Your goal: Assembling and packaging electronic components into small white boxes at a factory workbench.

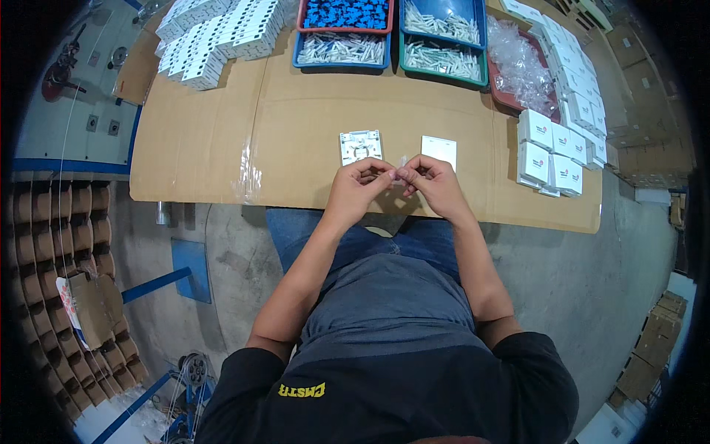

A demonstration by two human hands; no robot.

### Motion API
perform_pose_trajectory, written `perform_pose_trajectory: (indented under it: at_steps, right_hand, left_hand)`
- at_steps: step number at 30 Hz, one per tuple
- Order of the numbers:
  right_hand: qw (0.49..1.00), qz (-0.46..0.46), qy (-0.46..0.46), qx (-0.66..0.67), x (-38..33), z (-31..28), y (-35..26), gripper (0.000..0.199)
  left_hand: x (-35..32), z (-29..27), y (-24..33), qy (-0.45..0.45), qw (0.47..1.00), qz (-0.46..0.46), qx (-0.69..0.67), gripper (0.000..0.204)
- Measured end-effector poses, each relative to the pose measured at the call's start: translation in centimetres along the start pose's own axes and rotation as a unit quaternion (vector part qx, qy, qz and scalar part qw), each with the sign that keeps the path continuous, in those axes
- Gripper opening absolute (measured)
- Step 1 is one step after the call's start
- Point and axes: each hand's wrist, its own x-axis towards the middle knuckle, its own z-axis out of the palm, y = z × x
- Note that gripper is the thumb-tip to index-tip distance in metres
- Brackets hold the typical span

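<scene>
Hands pinching a small clear piece over the bench

Both of my hands meet at the near edge of the cardboard-covered bench (310,126). My left hand (355,185) and right hand (433,181) have their fingertips closed together on one small clear piece (399,166), a bit of plastic too small for me to tell its shape. Each grip is pinched onto it, thumb against forefinger, and the piece sits between the two hands, just above the bench edge.

Just beyond my left hand lies one open white faceplate base (360,146), flat on the bench. Just beyond my right hand lies one plain white cover plate (439,150), also flat. The two are near each other but apart.

At the far side I count four trays: a red tray (345,29) of blue parts, a blue tray (340,61) of whitish parts below it, another blue tray (442,9) and a green tray (440,75), both with whitish parts. A dark red tray (510,100) to the right holds clear plastic bags.

White boxes (551,155) are stacked in rows on the right; I cannot count them exactly. More white parts (222,37) are piled at the far left.
</scene>
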Motion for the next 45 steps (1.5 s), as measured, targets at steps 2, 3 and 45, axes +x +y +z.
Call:
perform_pose_trajectory:
  at_steps: [2, 3, 45]
  right_hand:
    - [0.999, 0.003, -0.012, -0.041, -0.1, -0.4, 0.0, 0.018]
    - [0.999, 0.004, -0.011, -0.041, -0.2, -0.2, 0.0, 0.018]
    - [0.98, -0.084, 0.068, -0.165, -0.2, 1.9, 0.3, 0.015]
  left_hand:
    - [0.1, 0.0, -0.1, 0.015, 1.0, -0.005, 0.017, 0.013]
    - [0.1, 0.0, -0.1, 0.03, 0.999, -0.008, 0.035, 0.013]
    - [-0.9, 2.6, -0.3, 0.168, 0.968, 0.103, 0.153, 0.007]
